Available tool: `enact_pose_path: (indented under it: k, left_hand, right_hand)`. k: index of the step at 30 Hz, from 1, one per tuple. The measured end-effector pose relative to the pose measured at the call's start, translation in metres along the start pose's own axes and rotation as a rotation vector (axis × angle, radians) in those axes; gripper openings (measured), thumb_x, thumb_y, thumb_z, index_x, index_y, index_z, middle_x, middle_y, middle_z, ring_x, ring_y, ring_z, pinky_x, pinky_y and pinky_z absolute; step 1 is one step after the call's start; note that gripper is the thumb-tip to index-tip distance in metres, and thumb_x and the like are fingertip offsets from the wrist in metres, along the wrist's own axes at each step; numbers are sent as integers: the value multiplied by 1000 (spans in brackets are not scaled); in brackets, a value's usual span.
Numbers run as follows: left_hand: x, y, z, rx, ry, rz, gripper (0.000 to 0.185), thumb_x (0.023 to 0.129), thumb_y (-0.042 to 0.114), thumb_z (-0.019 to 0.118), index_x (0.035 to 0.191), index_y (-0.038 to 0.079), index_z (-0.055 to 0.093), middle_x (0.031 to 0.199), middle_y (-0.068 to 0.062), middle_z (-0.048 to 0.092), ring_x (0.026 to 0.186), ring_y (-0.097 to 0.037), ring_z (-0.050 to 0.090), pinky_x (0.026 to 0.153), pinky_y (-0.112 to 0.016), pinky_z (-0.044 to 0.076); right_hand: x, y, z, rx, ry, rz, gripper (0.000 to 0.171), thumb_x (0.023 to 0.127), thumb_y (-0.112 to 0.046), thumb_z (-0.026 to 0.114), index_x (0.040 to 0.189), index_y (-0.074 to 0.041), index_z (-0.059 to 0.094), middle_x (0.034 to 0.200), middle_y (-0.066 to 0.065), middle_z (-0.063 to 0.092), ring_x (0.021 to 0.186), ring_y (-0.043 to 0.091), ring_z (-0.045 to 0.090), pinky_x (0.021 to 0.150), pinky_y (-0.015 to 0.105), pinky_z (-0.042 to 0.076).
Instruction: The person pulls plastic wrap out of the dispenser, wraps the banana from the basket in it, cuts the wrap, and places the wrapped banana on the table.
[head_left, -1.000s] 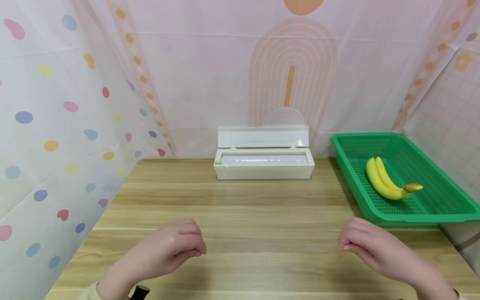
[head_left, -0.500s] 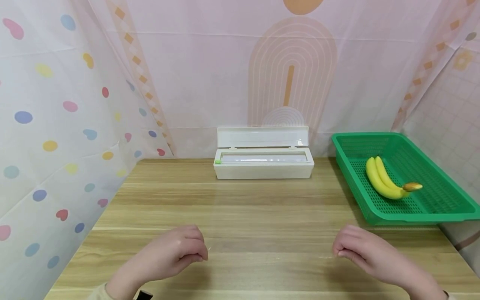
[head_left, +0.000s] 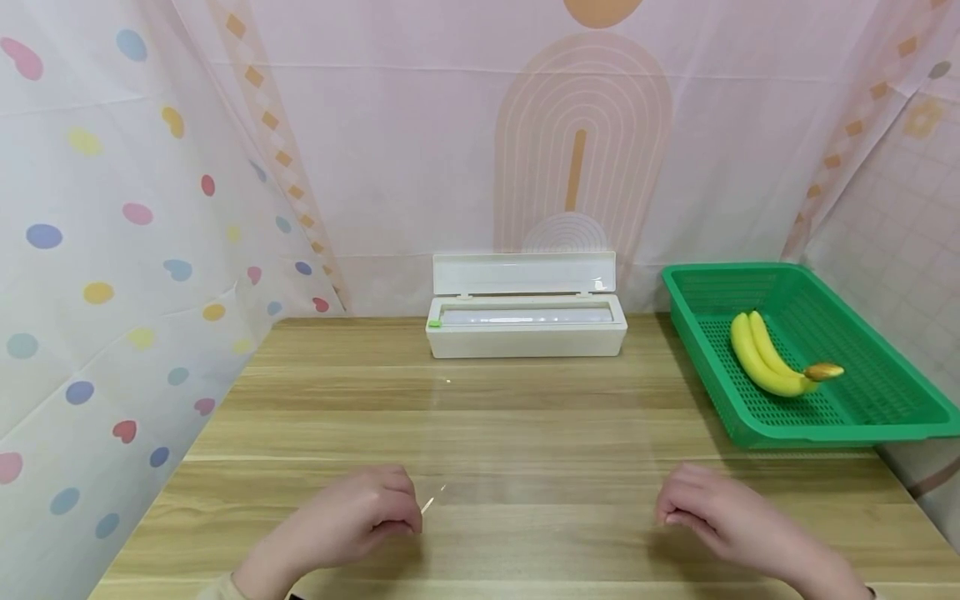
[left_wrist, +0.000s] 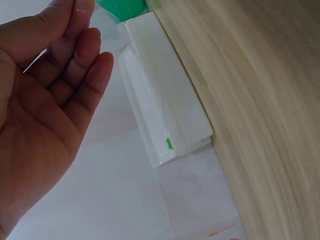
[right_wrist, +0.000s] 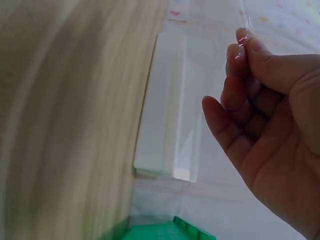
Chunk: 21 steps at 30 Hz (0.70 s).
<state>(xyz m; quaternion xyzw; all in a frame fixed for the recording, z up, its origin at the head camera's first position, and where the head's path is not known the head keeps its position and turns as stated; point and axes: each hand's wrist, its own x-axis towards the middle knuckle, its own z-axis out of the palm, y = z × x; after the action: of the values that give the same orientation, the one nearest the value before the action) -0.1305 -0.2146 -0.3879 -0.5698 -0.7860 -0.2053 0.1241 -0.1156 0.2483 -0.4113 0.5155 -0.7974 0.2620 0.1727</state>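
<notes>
Hands, left (head_left: 352,521) and right (head_left: 708,517), pinching clear film (head_left: 540,450), have drawn nearer the table's (head_left: 315,400) front edge.

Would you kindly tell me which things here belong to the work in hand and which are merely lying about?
In hand: film, pinched by the left hand and right hand; open box that it stretches from.
Lying about: bananas and the basket holding them, both untouched.
</notes>
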Motion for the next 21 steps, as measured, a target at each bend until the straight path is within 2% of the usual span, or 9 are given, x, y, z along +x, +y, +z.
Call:
enact_pose_path:
  k: [3,10,17,21]
  left_hand:
    - [-1,-1,4,13,-7,3,26,72,4,82,83,22,68,82,16,58,76,1,53,73,-9,44]
    - [-3,-2,12,18,-37,-37,26,69,4,84,79,23,69,79,17,57,76,2,52,73,-9,43]
    - [-4,-3,22,19,-53,-51,27,66,2,84,77,22,70,77,17,58,75,1,52,72,-8,43]
    - [-4,-4,27,16,-74,-61,27,66,3,85,76,22,70,76,17,57,75,1,51,72,-7,42]
  right_hand:
    - [-2,0,4,-1,-15,9,16,104,-25,50,91,-23,60,91,-17,55,83,1,51,73,11,41]
    - [-6,3,10,-21,-54,35,15,103,-24,53,90,-24,60,91,-18,55,83,0,51,73,10,41]
    - [-8,5,16,-49,-54,30,12,101,-22,57,90,-25,60,91,-18,55,83,-1,51,73,11,41]
    - [-10,6,21,-51,-58,32,11,96,-18,64,89,-25,60,91,-18,56,83,-1,51,74,12,42]
